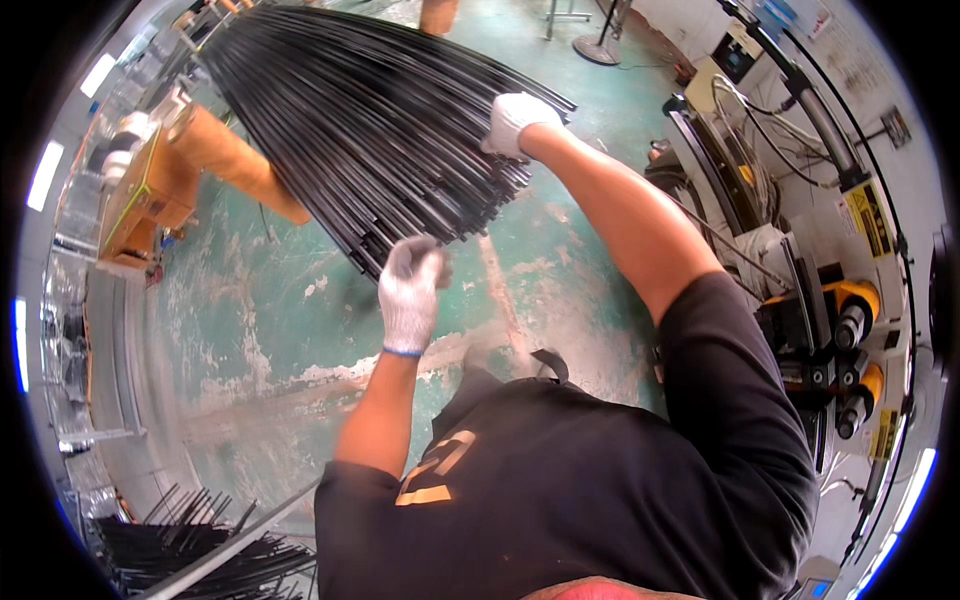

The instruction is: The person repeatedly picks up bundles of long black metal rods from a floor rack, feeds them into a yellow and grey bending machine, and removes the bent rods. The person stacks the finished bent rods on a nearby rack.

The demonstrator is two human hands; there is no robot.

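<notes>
A wide fan of long, thin black tubes (370,110) stretches away from me, its uneven near ends pointing toward my body. My right hand (518,122), in a white knit glove, is closed at the right side of the tubes; its fingertips are partly hidden. At the near left ends of the tubes is my left hand (412,290), in a similar glove with a blue cuff edge. Its fingers are curled in and slightly blurred, and whatever they may hold is not visible.
A brown cardboard-like roll (240,165) lies beneath the left side of the tubes, by a brown box (150,200). Machinery with cables and orange-yellow parts (855,310) lines the right. More black rods (190,545) lie at lower left. The green floor (260,310) is worn.
</notes>
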